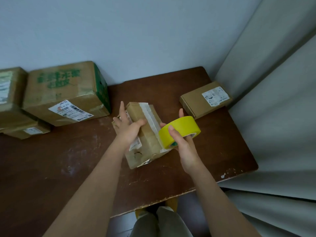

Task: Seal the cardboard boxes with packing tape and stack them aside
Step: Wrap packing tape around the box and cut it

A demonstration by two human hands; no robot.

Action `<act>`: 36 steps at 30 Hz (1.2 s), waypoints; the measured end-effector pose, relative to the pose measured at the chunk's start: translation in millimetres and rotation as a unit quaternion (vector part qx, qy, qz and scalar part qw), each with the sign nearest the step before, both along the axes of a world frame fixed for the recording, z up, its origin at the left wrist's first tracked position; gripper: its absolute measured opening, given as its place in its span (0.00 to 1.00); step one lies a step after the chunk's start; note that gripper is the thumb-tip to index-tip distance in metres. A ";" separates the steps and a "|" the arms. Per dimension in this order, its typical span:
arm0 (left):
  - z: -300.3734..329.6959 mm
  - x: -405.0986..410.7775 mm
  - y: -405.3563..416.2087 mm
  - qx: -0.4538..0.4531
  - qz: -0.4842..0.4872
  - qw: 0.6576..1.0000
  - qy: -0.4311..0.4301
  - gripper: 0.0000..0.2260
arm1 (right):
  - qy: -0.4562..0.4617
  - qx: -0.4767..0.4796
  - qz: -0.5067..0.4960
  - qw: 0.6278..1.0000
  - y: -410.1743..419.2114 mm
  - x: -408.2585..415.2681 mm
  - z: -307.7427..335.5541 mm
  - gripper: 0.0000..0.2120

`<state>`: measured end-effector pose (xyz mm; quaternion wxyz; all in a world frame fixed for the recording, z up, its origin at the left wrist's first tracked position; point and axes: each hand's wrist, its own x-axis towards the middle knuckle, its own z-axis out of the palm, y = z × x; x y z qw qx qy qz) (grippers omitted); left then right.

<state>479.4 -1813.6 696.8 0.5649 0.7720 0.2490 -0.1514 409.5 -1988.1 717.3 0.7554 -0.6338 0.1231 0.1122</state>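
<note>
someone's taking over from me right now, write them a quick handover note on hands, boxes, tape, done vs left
Left hand lies flat on the small box mid-table, steadying it.
Right hand grips the yellow tape roll; a strip runs from it along the box top.
Done: strip partly laid on this box; the large green-printed box and others sit at the left.
Left: finish and cut the strip, set the box aside, then check the flat box at the right.
</note>
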 end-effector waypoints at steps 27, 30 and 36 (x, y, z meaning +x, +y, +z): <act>-19.8 -35.7 42.8 0.044 0.071 0.992 -0.095 0.31 | -0.006 -0.085 0.049 0.995 34.8 -12.0 26.7 0.39; -17.5 -35.7 40.7 0.033 0.073 0.992 -0.097 0.31 | 0.014 -0.060 0.020 0.998 33.1 -4.3 30.9 0.37; -19.8 -38.4 40.7 0.030 0.069 0.993 -0.096 0.28 | 0.032 -0.052 -0.011 0.998 24.9 6.5 31.0 0.35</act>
